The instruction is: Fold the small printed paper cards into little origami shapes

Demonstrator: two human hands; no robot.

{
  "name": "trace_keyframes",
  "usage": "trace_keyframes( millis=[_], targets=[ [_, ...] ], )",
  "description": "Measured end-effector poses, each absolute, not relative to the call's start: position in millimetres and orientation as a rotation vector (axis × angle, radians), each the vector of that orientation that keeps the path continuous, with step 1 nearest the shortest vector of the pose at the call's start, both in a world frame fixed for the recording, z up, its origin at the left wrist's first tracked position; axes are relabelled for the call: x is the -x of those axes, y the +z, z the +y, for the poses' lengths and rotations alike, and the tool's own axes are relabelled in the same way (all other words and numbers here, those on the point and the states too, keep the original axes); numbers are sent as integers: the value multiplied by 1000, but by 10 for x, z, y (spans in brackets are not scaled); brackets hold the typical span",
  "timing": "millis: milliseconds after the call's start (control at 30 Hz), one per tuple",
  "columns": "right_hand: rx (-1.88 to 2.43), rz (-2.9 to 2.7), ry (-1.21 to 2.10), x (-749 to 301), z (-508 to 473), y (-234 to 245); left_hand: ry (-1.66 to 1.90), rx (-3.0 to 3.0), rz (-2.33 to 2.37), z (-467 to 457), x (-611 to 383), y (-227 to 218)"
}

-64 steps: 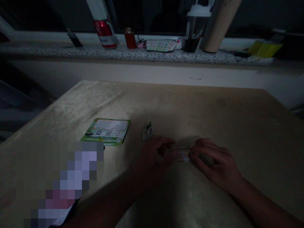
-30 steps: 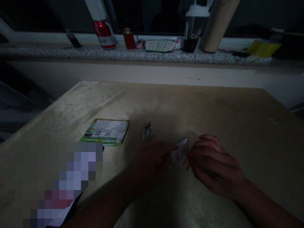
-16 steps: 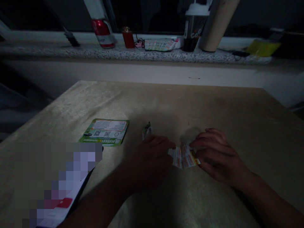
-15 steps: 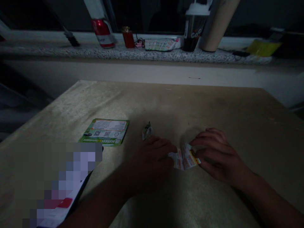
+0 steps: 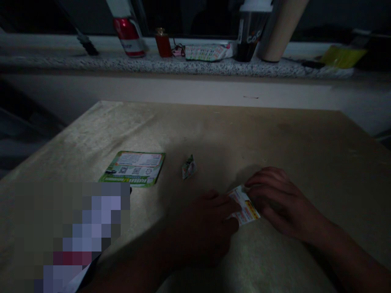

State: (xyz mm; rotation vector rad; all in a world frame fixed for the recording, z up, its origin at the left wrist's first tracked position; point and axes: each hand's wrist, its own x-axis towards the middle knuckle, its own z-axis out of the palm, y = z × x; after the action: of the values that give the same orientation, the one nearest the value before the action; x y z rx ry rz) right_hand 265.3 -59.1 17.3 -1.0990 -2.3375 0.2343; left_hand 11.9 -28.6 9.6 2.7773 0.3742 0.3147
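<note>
Both my hands work a small printed paper slip on the tan table. My left hand pinches the slip's left edge with curled fingers. My right hand presses its fingertips on the slip's right and top edge. The slip is white with orange and red print and lies half folded between the hands. The scene is dim and details of the slip are hard to read.
A small folded green paper piece stands just beyond my left hand. A green printed card lies flat further left. On the stone sill behind sit a red can, a small red container, a dark cup and a cardboard tube.
The slip was opened out wide between the hands and is now folded narrower. My left hand slid down and toward me. The view tilted slightly downward.
</note>
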Motion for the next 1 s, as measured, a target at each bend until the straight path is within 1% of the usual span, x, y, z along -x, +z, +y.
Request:
trace_keyframes(
  millis=[100,200,567,1000],
  targets=[
    [1035,-2324,243,-2593,-614,186,309,-2757,376,-297,-134,103],
    [1014,-2358,336,-2517,-630,161,312,-2738,395,-295,-146,108],
    [1328,-2296,565,-2440,-667,65,326,-2695,396,-269,-110,115],
    [1415,-2261,602,-2381,-734,2,301,-2706,415,-256,-91,141]
  ],
)
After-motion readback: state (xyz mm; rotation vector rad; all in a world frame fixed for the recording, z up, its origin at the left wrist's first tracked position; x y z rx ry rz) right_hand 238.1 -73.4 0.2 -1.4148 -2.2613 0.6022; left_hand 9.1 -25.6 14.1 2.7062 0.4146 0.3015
